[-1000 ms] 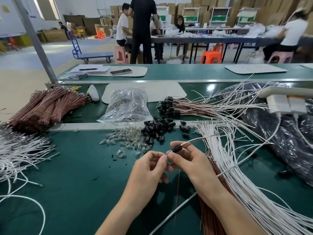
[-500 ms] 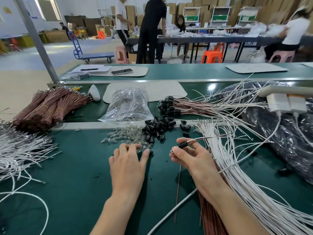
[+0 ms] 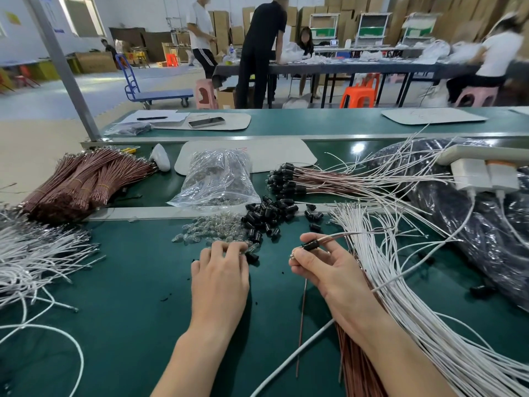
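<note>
My right hand [image 3: 326,270] pinches a brown wire with a black cap [image 3: 310,245] on it, just above the green bench [image 3: 120,310]. My left hand [image 3: 220,270] lies palm down, its fingertips curled into the near edge of a pile of small clear bulbs [image 3: 211,232]; whether they hold one is hidden. A heap of loose black caps [image 3: 269,214] lies just beyond both hands.
A clear bag of bulbs [image 3: 217,179] sits behind the piles. Finished capped wires [image 3: 315,181] fan right. White wires [image 3: 400,296] run along the right, more white wires [image 3: 34,253] left, brown bundles [image 3: 83,179] far left. A dark plastic bag [image 3: 492,224] and power strip [image 3: 483,173] are right.
My left hand left the wire held by my right hand and moved forward to the bulb pile, where its fingertips now curl. My right hand stays put, still holding the capped wire.
</note>
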The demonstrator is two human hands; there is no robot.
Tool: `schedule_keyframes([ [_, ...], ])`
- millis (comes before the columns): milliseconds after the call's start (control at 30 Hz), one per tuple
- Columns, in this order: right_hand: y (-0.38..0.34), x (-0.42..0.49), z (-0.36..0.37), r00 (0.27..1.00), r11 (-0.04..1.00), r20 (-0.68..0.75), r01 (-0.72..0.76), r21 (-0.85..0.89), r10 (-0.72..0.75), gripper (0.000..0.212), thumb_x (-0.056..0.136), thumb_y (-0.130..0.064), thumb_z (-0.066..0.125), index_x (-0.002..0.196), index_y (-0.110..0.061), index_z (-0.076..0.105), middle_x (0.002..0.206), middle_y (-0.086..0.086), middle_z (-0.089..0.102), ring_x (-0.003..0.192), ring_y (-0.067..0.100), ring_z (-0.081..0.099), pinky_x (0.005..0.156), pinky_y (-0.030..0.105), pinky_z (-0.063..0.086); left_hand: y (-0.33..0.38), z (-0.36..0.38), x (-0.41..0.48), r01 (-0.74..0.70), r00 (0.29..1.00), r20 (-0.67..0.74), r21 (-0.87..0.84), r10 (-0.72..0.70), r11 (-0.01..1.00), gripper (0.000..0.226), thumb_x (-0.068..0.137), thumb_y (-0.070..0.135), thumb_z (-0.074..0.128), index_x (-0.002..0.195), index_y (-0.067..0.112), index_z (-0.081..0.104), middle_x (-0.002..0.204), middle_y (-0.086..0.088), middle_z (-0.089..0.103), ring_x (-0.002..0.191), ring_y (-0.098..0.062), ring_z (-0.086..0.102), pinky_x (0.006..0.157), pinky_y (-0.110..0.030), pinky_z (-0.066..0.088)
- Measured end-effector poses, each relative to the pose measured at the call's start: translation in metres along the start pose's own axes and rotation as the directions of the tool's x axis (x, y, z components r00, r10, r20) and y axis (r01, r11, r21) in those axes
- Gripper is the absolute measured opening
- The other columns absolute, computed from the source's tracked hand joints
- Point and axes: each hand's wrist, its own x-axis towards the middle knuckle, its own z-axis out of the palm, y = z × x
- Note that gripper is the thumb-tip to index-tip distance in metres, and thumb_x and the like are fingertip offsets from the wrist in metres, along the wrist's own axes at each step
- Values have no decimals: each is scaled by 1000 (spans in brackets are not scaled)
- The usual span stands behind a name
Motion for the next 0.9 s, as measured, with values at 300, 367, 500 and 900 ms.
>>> schedule_keyframes([
  [300, -2, -2, 0, 1000, 1000, -3, -7, 4, 7, 29, 81, -6, 74, 109, -7, 67, 86, 11, 73, 80, 21, 72, 72, 22, 58, 2, -1, 2, 92, 996, -14, -17, -92, 996, 30, 102, 35, 49, 128, 24, 59, 123, 3, 59, 109, -21, 50, 89, -34, 36],
  [367, -1, -2, 0, 1000, 1000, 1, -7, 5, 7, 29, 82, -5, 73, 110, -7, 67, 85, 11, 73, 80, 21, 72, 72, 22, 58, 4, 0, 4, 110, 994, -14, 1, -110, 994, 32, 102, 37, 49, 128, 23, 60, 122, 1, 58, 110, -23, 51, 89, -36, 37],
  [500, -1, -1, 1, 1000, 1000, 3, -14, 21, 14, 35, 76, -9, 75, 109, -6, 66, 85, 11, 72, 79, 20, 72, 71, 22, 58, 6, -1, 7, 122, 992, -7, 8, -122, 992, 25, 103, 37, 46, 118, 24, 60, 117, 2, 58, 107, -22, 50, 88, -34, 37],
  [900, -3, 5, -2, 999, 983, -10, -37, 180, 39, 39, 73, -8, 75, 110, -8, 64, 82, 10, 72, 76, 18, 73, 69, 21, 58, 42, -11, -24, -44, 998, -13, -806, 57, 590, 25, 96, 15, 66, 106, 38, 65, 104, 18, 67, 101, -6, 64, 84, -14, 48],
])
